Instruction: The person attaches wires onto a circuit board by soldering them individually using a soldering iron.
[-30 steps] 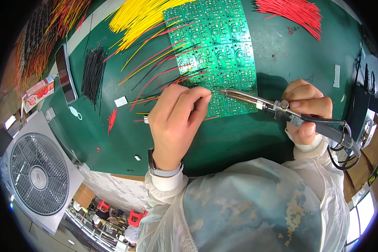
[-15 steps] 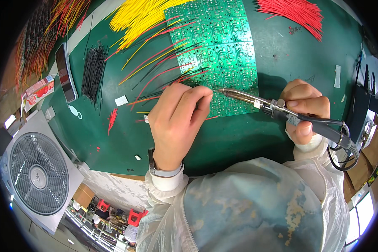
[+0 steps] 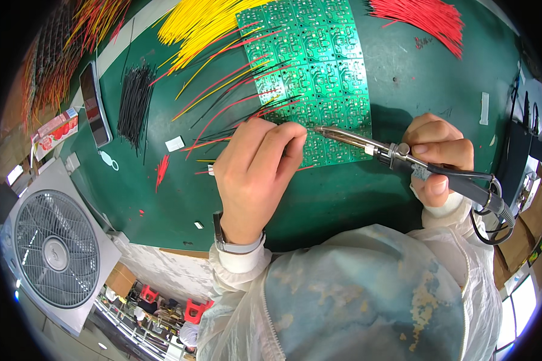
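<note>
A green panel of circuit boards (image 3: 334, 78) lies on the bench, with red, yellow and black wires (image 3: 223, 108) reaching out from its left side. My right hand (image 3: 439, 153) grips a soldering iron (image 3: 397, 153), its tip pointing left and down onto the lower part of the panel. Close to that tip, the thumb and forefinger of my left hand (image 3: 256, 171) are pinched together over the panel's lower left. Whatever they pinch is hidden by the fingers. A cable (image 3: 497, 192) runs from the iron's rear end.
Bundles of yellow wires (image 3: 202, 21), red wires (image 3: 421, 21) and black wires (image 3: 134, 102) lie around the panel. A phone (image 3: 95, 105) and a fruit-printed carton (image 3: 55, 132) are at the left. A box fan (image 3: 57, 253) stands beside the bench's left edge.
Both hands and the soldering iron keep almost the same place. The whole view has shifted very slightly; nothing is visibly picked up or let go.
</note>
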